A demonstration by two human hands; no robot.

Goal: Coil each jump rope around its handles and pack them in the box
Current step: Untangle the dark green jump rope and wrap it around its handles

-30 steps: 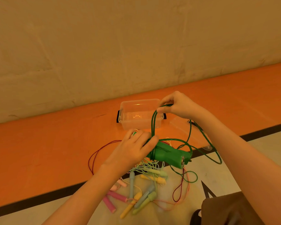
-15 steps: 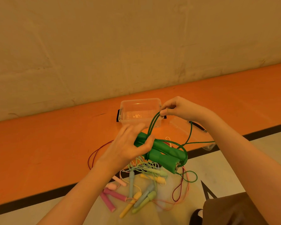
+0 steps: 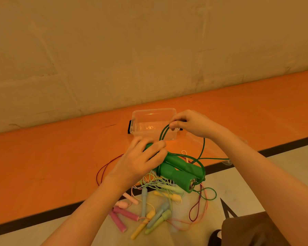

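Note:
My left hand (image 3: 140,160) grips two thick green handles (image 3: 180,171) side by side, held above the floor. Their green cord (image 3: 202,150) loops around the handles and rises to my right hand (image 3: 190,124), which pinches a doubled length of it in front of the clear plastic box (image 3: 153,123). More green cord trails to the right and down to the floor. The box stands open on the orange floor strip, and nothing shows inside it.
A pile of loose jump ropes (image 3: 149,210) with pink, yellow, blue and pale green handles lies on the pale floor below my hands. A dark red cord (image 3: 103,171) curves left on the orange strip. A wall rises behind. A brown trouser leg (image 3: 252,229) is at bottom right.
My right hand has carried the cord from above the handles round toward the box, laying another turn. My left hand has turned the green handles and shifted its grip slightly.

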